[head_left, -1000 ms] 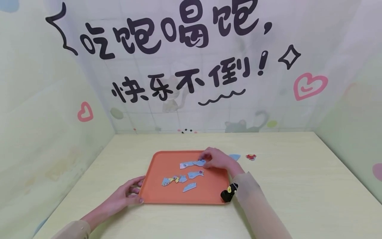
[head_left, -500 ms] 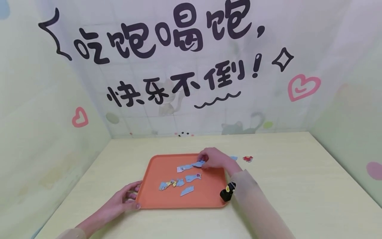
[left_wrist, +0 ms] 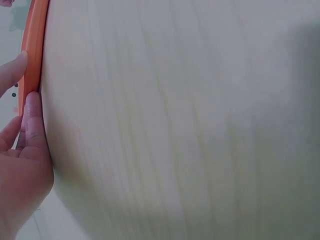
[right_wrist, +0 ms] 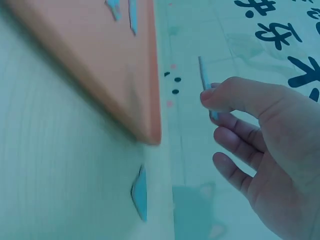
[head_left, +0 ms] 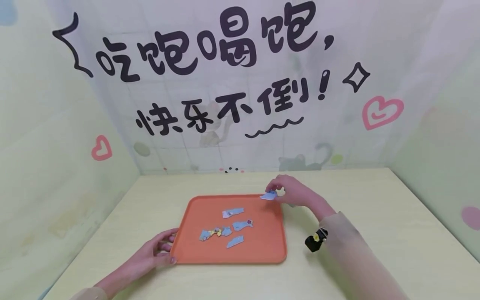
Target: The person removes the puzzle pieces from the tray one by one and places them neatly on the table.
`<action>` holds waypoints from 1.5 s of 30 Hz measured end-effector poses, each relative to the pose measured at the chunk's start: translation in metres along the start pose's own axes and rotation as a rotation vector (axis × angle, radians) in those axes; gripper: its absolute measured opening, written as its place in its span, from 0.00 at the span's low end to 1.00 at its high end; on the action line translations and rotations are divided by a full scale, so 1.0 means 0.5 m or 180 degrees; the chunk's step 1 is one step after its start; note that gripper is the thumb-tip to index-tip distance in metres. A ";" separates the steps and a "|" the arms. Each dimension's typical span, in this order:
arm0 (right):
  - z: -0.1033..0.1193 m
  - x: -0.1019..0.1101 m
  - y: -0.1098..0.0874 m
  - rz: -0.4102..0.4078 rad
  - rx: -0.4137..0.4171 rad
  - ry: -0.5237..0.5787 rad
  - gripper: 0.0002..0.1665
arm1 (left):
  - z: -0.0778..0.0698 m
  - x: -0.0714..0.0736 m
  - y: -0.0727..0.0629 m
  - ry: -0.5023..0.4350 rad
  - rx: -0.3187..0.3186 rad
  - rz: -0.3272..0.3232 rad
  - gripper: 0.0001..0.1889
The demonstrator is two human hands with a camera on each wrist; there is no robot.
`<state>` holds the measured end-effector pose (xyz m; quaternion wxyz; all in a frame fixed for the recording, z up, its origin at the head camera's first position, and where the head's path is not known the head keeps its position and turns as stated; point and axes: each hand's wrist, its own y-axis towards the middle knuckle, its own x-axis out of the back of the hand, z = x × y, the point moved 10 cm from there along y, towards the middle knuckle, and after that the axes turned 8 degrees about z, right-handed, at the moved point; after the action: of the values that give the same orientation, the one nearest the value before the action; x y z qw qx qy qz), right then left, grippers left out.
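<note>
Head view: R hand [head_left: 296, 192] pinches blue pc [head_left: 268, 195] btwn thumb & fingers, raised nr orange tray's [head_left: 258, 248] far R corner; L hand [head_left: 154, 250] grips tray edge, near-L. Other pcs [head_left: 243, 225] lie mid-tray. R wrist view: loose pc [right_wrist: 140, 196] on table [right_wrist: 55, 165], nr tray corner.

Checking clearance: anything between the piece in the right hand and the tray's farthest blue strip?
Nothing visible. In the head view the held blue piece overlaps the far rim, with only bare tray between it and the strip.
</note>
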<state>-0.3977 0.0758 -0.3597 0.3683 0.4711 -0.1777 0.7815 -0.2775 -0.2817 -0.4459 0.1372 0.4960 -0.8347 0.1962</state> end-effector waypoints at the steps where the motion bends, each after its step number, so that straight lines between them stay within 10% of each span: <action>1: -0.005 0.006 -0.009 -0.0043 0.0051 -0.0054 0.14 | 0.001 -0.001 0.000 -0.0008 0.0012 0.0016 0.45; 10: -0.054 0.051 -0.088 -0.0326 0.0113 -0.0401 0.17 | -0.016 -0.003 0.001 0.0037 -0.0269 0.0095 0.44; 45: -0.236 0.103 -0.221 -0.0540 -0.0237 -0.0429 0.20 | -0.001 0.000 0.001 -0.0031 -0.0120 0.0026 0.45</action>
<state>-0.4018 0.2439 -0.3806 0.4376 0.5219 -0.1905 0.7070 -0.2780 -0.2811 -0.4459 0.1417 0.4908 -0.8409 0.1786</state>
